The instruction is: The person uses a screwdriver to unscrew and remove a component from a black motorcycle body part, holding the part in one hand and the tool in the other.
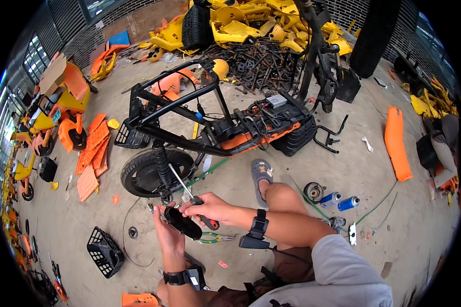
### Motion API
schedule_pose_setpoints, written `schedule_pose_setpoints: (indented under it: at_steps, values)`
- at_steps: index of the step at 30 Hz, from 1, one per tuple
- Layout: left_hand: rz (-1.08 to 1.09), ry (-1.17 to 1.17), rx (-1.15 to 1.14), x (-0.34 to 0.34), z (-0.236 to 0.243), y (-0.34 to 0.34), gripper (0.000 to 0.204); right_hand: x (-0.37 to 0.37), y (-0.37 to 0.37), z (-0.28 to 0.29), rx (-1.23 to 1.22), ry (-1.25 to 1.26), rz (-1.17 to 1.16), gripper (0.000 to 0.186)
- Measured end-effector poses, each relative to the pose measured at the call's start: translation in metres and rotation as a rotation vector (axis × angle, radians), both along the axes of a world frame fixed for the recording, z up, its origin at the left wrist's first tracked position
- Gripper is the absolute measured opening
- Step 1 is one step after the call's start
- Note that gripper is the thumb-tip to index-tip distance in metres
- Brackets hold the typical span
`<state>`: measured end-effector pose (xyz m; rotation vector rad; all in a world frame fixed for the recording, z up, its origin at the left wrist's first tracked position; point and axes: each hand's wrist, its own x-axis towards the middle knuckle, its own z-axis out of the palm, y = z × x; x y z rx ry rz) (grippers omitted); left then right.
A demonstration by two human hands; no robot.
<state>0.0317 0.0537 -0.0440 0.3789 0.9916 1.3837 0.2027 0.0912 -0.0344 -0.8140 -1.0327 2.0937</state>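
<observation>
My left hand (168, 236) is closed around the edge of an oval, hollow black plastic cover (184, 225). My right hand (212, 208) grips a screwdriver (210, 223) by its red and black handle, its long metal shaft slanting up and left past the cover. The fingers of my right hand come close to the cover's upper edge; whether they touch it I cannot tell. Just beyond my hands stands a stripped black scooter frame (182, 139), with a rear wheel (129, 176) and a coil-spring shock absorber (160, 161). Pliers (217, 238) with green and yellow handles lie below my right hand.
Two blue spray cans (349, 203) and a round metal part (314, 192) lie on the right. A black basket (105, 254) and a small sprocket (132, 233) are at left. A long orange panel (397, 143) lies farther right. Yellow body panels (235, 30) are heaped behind.
</observation>
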Motion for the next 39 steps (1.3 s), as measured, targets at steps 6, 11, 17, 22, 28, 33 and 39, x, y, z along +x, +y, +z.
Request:
schedule_pose_setpoints:
  at_steps: [6, 11, 17, 22, 28, 33, 39]
  values:
    - [0.025, -0.049, 0.025, -0.008, -0.015, -0.002, 0.054, -0.001, -0.005, 0.020, 0.056, -0.100, 0.080, 0.027]
    - [-0.056, 0.021, 0.031, 0.001, -0.006, -0.002, 0.055, -0.001, -0.004, 0.002, 0.083, -0.145, -0.040, 0.022]
    - [-0.022, 0.130, 0.027, 0.003, 0.000, -0.004, 0.052, -0.009, -0.005, -0.007, 0.266, -0.168, -0.050, 0.018]
    - [-0.033, 0.197, 0.001, 0.004, -0.001, -0.005, 0.051, -0.011, -0.008, -0.010, 0.501, -0.224, -0.195, 0.018]
    - [0.036, 0.208, 0.048, 0.004, -0.009, -0.008, 0.041, -0.010, -0.015, 0.001, 0.737, -0.477, -0.243, 0.017]
    - [0.043, 0.236, 0.016, 0.005, -0.009, -0.004, 0.038, -0.011, -0.014, -0.009, 1.007, -0.475, -0.344, 0.016]
    - [0.066, 0.278, 0.014, 0.011, -0.003, -0.005, 0.037, -0.011, -0.013, -0.013, 1.064, -0.488, -0.364, 0.016]
